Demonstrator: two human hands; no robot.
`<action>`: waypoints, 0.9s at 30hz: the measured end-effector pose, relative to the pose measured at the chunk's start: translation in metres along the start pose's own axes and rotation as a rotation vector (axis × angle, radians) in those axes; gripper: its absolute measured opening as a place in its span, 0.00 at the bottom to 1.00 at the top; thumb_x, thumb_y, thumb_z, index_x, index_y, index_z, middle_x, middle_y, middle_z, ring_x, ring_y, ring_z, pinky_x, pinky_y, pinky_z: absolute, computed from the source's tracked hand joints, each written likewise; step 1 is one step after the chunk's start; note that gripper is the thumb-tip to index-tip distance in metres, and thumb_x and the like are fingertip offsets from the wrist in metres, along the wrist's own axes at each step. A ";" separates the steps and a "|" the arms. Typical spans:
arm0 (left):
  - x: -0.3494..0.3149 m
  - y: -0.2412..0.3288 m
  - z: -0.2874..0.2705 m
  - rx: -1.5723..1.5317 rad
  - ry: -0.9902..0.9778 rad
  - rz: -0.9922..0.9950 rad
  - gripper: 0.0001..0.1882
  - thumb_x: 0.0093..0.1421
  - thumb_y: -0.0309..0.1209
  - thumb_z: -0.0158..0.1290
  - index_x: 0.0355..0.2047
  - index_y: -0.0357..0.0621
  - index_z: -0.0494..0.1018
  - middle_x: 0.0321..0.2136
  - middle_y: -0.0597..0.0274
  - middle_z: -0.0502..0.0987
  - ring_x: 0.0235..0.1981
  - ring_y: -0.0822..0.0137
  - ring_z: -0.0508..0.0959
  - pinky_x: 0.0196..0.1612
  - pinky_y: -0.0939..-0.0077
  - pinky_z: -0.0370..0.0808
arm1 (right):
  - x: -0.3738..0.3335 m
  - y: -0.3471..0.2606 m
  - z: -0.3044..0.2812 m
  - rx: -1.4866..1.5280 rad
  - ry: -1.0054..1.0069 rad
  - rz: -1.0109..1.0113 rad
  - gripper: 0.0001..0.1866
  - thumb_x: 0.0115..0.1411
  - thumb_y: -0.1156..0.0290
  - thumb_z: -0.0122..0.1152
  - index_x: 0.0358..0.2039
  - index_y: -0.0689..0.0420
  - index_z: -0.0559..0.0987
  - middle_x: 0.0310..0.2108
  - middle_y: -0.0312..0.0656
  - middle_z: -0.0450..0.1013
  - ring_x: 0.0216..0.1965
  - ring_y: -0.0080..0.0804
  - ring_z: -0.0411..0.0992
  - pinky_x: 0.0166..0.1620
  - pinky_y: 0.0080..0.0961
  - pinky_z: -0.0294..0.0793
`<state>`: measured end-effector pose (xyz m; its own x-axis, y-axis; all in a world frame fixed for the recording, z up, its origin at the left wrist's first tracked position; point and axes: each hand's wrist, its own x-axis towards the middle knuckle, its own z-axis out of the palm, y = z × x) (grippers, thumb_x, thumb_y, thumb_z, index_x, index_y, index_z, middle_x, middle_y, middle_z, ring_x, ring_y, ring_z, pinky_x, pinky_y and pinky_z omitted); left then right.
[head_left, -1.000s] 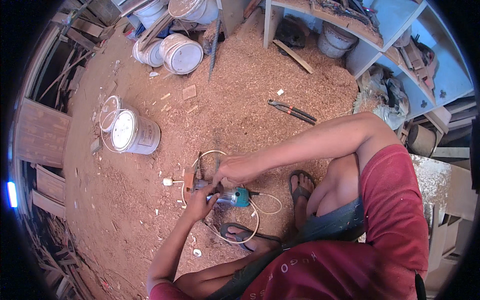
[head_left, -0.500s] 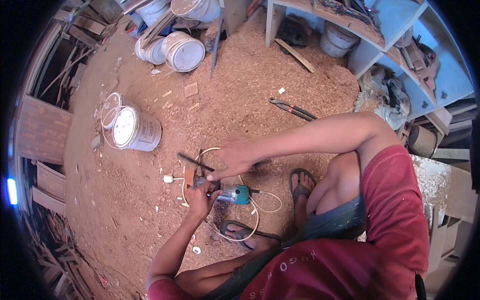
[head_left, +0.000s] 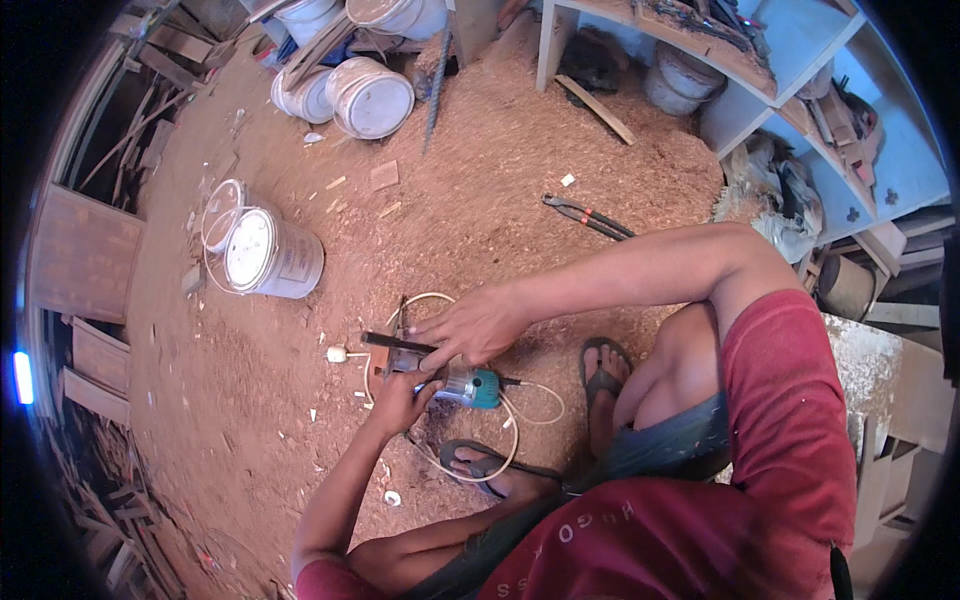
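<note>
A teal-and-silver corded power tool [head_left: 470, 387] lies on its side on the sawdust floor, between my left hand and my feet. My left hand [head_left: 402, 397] is closed around its left end, beside a small brown block-like part [head_left: 379, 358]. A straight black bar [head_left: 392, 341] crosses just above that end. My right hand [head_left: 482, 325] reaches over from the right, its thumb and fingers on either side of the bar's inner end, which the hand partly hides. A pale cord [head_left: 516, 430] loops around the tool to a white plug [head_left: 337, 355].
Black-handled pliers [head_left: 588, 217] lie ahead of my right forearm. To the left stands a white lidded bucket [head_left: 285, 262]; more buckets [head_left: 372, 103] lie at the back. A wood strip [head_left: 597, 108] rests near the cluttered shelves [head_left: 745, 128]. My sandalled feet [head_left: 605, 370] are close by.
My right hand has shifted slightly right and its fingers have spread more. The black bar has swung closer to my left hand and lies flatter across the tool. My left hand stays put.
</note>
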<state>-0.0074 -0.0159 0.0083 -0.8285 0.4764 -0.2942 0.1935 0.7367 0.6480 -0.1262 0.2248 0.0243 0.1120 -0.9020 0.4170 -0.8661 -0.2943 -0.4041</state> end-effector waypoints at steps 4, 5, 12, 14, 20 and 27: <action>-0.006 0.004 0.000 0.026 0.092 0.035 0.15 0.61 0.35 0.60 0.45 0.40 0.81 0.40 0.45 0.82 0.40 0.45 0.82 0.44 0.56 0.77 | 0.016 -0.014 -0.033 -0.315 -0.040 -0.060 0.23 0.55 0.59 0.62 0.49 0.58 0.77 0.55 0.59 0.68 0.61 0.56 0.65 0.60 0.45 0.68; -0.004 0.006 0.003 0.023 0.138 0.049 0.15 0.61 0.35 0.61 0.44 0.39 0.81 0.39 0.45 0.82 0.39 0.45 0.82 0.43 0.57 0.77 | 0.013 -0.016 -0.048 -0.285 0.003 -0.053 0.22 0.56 0.57 0.62 0.44 0.60 0.78 0.52 0.61 0.70 0.57 0.55 0.69 0.57 0.45 0.71; -0.002 0.006 0.016 0.027 0.264 -0.071 0.17 0.53 0.33 0.68 0.28 0.37 0.70 0.24 0.46 0.75 0.26 0.46 0.76 0.31 0.58 0.72 | 0.022 -0.025 -0.046 0.251 -0.247 1.097 0.32 0.57 0.40 0.63 0.26 0.64 0.80 0.18 0.56 0.74 0.19 0.58 0.73 0.27 0.48 0.75; 0.001 0.006 0.020 0.039 0.295 -0.079 0.19 0.51 0.32 0.69 0.26 0.38 0.66 0.22 0.47 0.72 0.24 0.46 0.73 0.29 0.57 0.69 | 0.019 -0.015 -0.041 0.227 -0.304 1.050 0.34 0.56 0.40 0.64 0.30 0.66 0.80 0.24 0.57 0.77 0.24 0.58 0.76 0.31 0.48 0.76; 0.002 0.000 0.028 0.019 0.332 -0.062 0.20 0.51 0.30 0.69 0.26 0.38 0.65 0.22 0.49 0.70 0.24 0.47 0.71 0.30 0.55 0.68 | 0.025 -0.022 -0.042 0.367 -0.308 0.775 0.29 0.55 0.49 0.66 0.45 0.63 0.80 0.39 0.60 0.78 0.42 0.56 0.78 0.47 0.46 0.75; -0.004 -0.005 0.003 -0.058 0.127 0.022 0.18 0.60 0.37 0.63 0.42 0.36 0.77 0.35 0.43 0.80 0.39 0.44 0.80 0.43 0.59 0.77 | 0.021 -0.041 -0.049 -0.111 -0.347 0.338 0.18 0.57 0.66 0.59 0.49 0.49 0.83 0.62 0.53 0.67 0.70 0.45 0.57 0.66 0.51 0.62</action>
<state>-0.0033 -0.0200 0.0041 -0.8848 0.4252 -0.1907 0.1848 0.6958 0.6941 -0.1124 0.2334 0.0893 -0.0450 -0.9987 -0.0255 -0.9263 0.0513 -0.3732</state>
